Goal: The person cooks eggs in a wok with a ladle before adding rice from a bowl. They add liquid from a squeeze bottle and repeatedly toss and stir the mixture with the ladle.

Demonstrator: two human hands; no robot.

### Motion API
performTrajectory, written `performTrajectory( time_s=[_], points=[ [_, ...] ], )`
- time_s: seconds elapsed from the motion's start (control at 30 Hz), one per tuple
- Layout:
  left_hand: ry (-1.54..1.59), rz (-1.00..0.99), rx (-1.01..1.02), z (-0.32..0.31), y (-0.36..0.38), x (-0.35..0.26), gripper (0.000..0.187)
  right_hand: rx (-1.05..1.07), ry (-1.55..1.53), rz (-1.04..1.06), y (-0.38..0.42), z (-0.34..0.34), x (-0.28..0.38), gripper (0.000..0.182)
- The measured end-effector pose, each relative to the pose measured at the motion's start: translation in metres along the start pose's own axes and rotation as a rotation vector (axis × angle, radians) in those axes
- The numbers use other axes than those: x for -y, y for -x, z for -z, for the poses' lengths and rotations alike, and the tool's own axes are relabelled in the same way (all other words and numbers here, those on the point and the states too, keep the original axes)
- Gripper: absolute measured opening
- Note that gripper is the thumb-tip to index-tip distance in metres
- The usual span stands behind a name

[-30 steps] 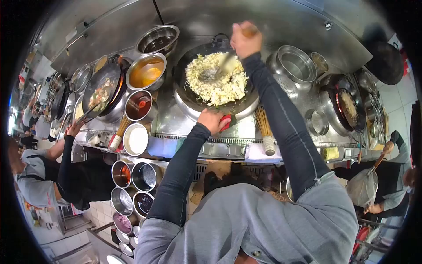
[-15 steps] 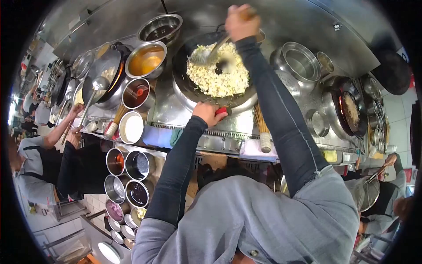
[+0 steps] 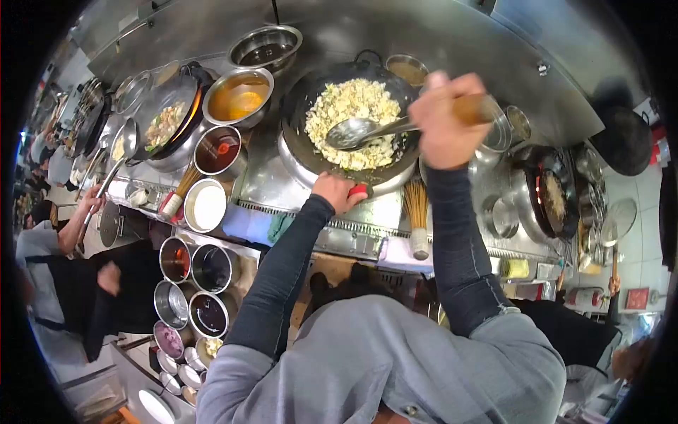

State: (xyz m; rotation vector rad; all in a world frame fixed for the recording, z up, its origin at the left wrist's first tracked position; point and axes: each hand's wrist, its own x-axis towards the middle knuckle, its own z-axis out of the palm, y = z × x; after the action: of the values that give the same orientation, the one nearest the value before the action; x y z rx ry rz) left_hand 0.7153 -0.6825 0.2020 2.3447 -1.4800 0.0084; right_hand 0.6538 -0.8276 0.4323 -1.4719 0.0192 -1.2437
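Over my feed I count one ladle (image 3: 351,133) in my wok (image 3: 300,145), two bamboo brushes (image 3: 416,205), one green cloth (image 3: 280,226)

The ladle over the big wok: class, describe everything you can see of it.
The ladle has a rounded, shiny bowl, apparently steel, and a long grey handle with a brown, wooden-looking grip. The right hand closes around the grip, whose blurred end juts out. The handle slopes down leftward; the bowl lies among pale, crumbly food in the dark wok.
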Motion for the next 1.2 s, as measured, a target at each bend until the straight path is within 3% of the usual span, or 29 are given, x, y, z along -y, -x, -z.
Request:
performTrajectory(
  time_s=[0.07,0.1,0.17,0.23,0.3,0.37,0.47,0.5,0.57,0.63,0.7,0.77,0.83,0.87,0.93,1.03,1.1,1.2],
  points=[
    [0.005,0.025,0.083,0.009,0.003,-0.005,0.051,0.044,0.162,0.066,0.016,0.011,-0.067,0.028],
    [0.012,0.062,0.134,0.013,-0.002,-0.006,0.051,-0.036,0.211,0.097,-0.009,0.017,-0.084,0.028],
    [0.019,0.069,0.155,0.009,0.003,-0.01,0.052,-0.244,0.094,-0.109,-0.061,0.024,-0.057,0.029],
    [-0.017,0.013,0.036,0.006,-0.001,-0.004,0.051,-0.219,-0.099,-0.016,-0.084,0.05,-0.044,0.03],
    [-0.003,0.031,0.048,0.006,0.002,-0.004,0.051,-0.281,-0.048,0.059,-0.067,0.041,-0.066,0.029],
    [-0.011,0.047,0.126,0.008,-0.003,-0.005,0.052,-0.013,0.008,-0.043,-0.058,0.011,-0.099,0.029],
    [-0.022,0.027,0.102,-0.009,0.003,-0.002,0.052,-0.031,0.042,-0.051,-0.081,-0.018,-0.073,0.027],
    [-0.044,0.027,0.06,-0.008,-0.002,0.002,0.051,-0.059,-0.214,-0.109,-0.065,-0.023,-0.045,0.03],
    [0.011,0.0,0.0,-0.001,0.0,0.0,0.051,-0.089,-0.082,-0.096,-0.046,-0.025,-0.085,0.034],
    [-0.035,0.065,0.147,0.006,-0.001,-0.005,0.051,-0.075,0.142,-0.03,-0.077,-0.027,-0.106,0.028],
    [0.001,0.059,0.144,0.002,0.009,-0.005,0.051,-0.126,0.333,-0.005,-0.104,-0.022,-0.104,0.027],
    [-0.016,0.015,-0.01,0.002,0.003,-0.002,0.052,-0.073,0.305,0.01,-0.126,-0.01,-0.091,0.025],
    [-0.018,0.017,0.012,0.0,0.004,-0.005,0.05,-0.113,-0.048,-0.042,-0.102,0.005,-0.1,0.025],
    [-0.016,0.02,0.037,0.003,0.002,-0.004,0.049,-0.108,0.088,0.077,-0.095,-0.009,-0.123,0.028],
    [-0.006,0.035,0.064,0.004,0.0,-0.004,0.045,-0.035,0.277,0.104,-0.13,-0.021,-0.15,0.031],
    [-0.01,0.021,0.016,-0.003,0.001,-0.001,0.048,-0.053,0.259,0.066,-0.123,-0.036,-0.12,0.033],
    [-0.003,0.033,0.015,-0.001,-0.001,-0.002,0.048,-0.063,-0.045,-0.099,-0.09,-0.036,-0.108,0.033],
    [-0.011,0.045,0.037,0.006,-0.003,-0.005,0.046,-0.011,0.171,-0.041,-0.136,-0.04,-0.129,0.026]
  ],
)
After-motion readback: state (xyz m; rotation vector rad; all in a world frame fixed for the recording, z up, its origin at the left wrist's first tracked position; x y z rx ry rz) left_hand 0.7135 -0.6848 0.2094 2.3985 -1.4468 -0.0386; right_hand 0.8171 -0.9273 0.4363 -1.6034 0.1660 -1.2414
